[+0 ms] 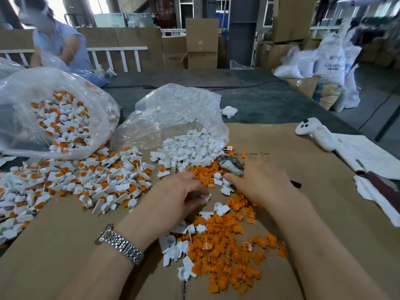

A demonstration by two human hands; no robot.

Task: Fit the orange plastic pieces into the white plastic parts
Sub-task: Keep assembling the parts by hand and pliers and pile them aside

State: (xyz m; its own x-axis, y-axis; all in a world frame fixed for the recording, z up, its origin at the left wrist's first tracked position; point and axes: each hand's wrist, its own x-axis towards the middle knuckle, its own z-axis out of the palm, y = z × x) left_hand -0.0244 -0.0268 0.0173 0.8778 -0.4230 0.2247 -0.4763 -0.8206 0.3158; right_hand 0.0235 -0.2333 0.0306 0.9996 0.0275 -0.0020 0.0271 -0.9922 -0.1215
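Loose orange plastic pieces point(225, 254) lie heaped on the brown cardboard point(65, 245) in front of me. White plastic parts point(190, 148) spill from a clear bag point(173, 113) behind them. My left hand point(179, 195), a metal watch on its wrist, pinches one small white part point(206, 197) at its fingertips. My right hand point(259, 180) lies palm down over the far end of the orange heap, its fingers spread and its thumb pointing left; I cannot see anything in it. Fitted white-and-orange pieces point(86, 180) cover the left of the cardboard.
A big clear bag point(54, 118) of fitted pieces lies at the left. A white plush toy point(316, 135), papers point(368, 154) and a dark red object point(385, 187) sit at the right. Another person point(56, 40) works at the far left. Cardboard boxes point(201, 42) and white sacks point(329, 61) stand beyond.
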